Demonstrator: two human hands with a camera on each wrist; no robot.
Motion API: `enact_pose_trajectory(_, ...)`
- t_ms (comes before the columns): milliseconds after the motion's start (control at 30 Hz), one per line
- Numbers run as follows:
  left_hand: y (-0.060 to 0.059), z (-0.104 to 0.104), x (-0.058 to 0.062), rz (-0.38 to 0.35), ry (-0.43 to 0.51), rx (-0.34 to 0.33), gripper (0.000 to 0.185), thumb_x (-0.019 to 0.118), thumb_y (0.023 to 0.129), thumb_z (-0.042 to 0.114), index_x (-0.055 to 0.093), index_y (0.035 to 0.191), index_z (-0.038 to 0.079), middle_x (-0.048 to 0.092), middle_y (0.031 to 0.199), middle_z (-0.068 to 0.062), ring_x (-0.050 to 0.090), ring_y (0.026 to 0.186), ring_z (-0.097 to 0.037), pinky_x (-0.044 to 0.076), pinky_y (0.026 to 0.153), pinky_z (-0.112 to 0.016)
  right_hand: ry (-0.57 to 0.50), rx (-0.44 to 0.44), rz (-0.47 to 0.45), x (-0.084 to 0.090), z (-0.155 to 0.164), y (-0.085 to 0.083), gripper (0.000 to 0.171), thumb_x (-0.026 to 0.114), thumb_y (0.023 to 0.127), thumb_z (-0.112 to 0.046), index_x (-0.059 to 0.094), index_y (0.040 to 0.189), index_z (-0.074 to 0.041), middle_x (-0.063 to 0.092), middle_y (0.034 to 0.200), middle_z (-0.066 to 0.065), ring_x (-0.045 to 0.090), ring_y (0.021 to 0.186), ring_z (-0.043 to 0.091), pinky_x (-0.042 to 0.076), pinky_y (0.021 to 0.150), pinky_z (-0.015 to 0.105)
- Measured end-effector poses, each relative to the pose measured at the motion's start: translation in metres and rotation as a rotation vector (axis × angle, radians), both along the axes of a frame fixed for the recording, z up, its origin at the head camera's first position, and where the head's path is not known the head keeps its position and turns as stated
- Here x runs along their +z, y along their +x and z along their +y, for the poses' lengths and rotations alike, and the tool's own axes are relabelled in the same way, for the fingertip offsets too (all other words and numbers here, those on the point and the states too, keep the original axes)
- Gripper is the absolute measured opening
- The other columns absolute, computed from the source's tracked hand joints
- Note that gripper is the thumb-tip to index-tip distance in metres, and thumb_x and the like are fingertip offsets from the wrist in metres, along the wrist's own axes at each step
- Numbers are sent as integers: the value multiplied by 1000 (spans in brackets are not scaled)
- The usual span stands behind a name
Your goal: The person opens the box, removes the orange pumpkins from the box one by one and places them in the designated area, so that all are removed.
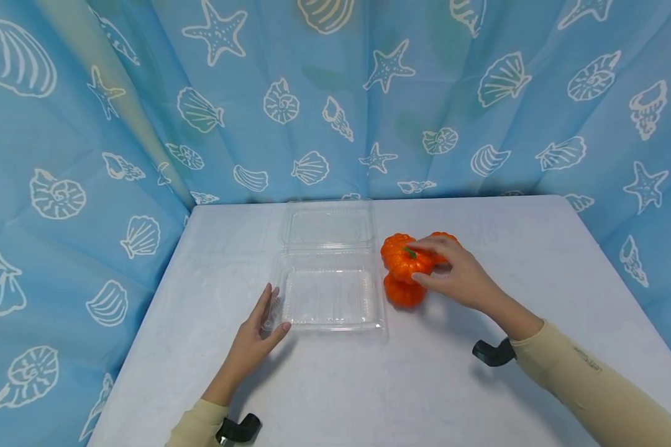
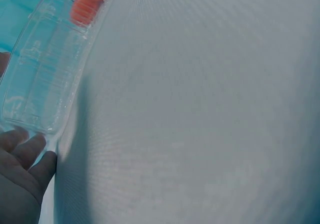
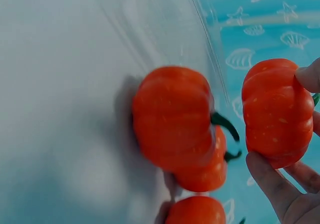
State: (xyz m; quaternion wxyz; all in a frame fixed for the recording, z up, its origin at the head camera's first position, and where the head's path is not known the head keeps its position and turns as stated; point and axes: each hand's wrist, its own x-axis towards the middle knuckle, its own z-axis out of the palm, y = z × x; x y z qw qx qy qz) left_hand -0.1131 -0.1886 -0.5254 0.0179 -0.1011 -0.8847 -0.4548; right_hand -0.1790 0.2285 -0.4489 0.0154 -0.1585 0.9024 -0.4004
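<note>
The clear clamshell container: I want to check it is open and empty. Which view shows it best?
The head view: the clear clamshell container shows whole, lid back, nothing inside, left hand at its corner. The left wrist view shows only one end; the right wrist view only a faint edge behind the pumpkins.

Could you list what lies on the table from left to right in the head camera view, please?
Left hand → clear plastic clamshell container, open → orange toy pumpkins → right hand, gripping the top pumpkin.
</note>
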Motion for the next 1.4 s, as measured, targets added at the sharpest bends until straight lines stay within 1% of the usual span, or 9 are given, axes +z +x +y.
enact_pose_trajectory(133,0,0,0,0,2,-3,92,75,94,27,17,164,11,35,162,-10,35,148,-28,36,114,-49,-23,-37,1,-3,16,5,53,77,92,-33,60,141,-21,47,146,12,45,132,38,51,99,61)
enact_pose_trajectory(300,0,0,0,4,-4,-3,92,74,94,27,17,164,11,35,162,-10,35,148,-28,36,115,-49,-61,-66,15,-8,36,9,53,76,93,-31,59,142,-18,48,144,13,48,129,37,54,94,59)
enact_pose_trajectory(467,1,0,-1,2,1,-5,91,74,95,26,16,164,11,35,162,-10,34,148,-28,35,116,-48,-40,-115,35,-12,50,13,54,75,94,-30,58,143,-16,49,143,15,48,128,38,53,94,60)
enact_pose_trajectory(600,1,0,-1,-6,10,-2,92,73,95,27,16,164,11,34,162,-10,33,149,-28,34,117,-47,-23,-135,-6,-18,58,16,56,75,94,-30,56,144,-13,47,144,18,46,129,41,52,94,62)
enact_pose_trajectory(800,1,0,-1,-12,16,-3,92,73,95,26,15,164,11,34,163,-10,32,149,-28,33,117,-47,-15,-134,-57,-36,64,18,56,75,94,-28,55,144,-11,45,146,20,44,131,43,51,97,62)
enact_pose_trajectory(1100,1,2,1,-8,9,0,91,73,95,27,16,164,11,34,163,-9,33,149,-28,33,117,-48,-14,-128,-73,-58,66,18,57,75,94,-28,55,145,-13,43,146,20,42,133,43,51,98,61)
enact_pose_trajectory(1233,1,2,2,-10,5,3,92,73,95,27,16,164,11,34,163,-9,33,149,-28,32,117,-48,-18,-119,-78,-62,64,19,57,75,94,-27,55,146,-14,43,146,20,43,133,43,51,98,59)
enact_pose_trajectory(1400,1,2,2,-6,11,-4,91,73,95,27,16,164,11,34,163,-9,33,149,-28,33,117,-48,-21,-110,-98,-64,64,20,60,75,95,-28,53,148,-14,42,150,22,40,136,45,50,99,60)
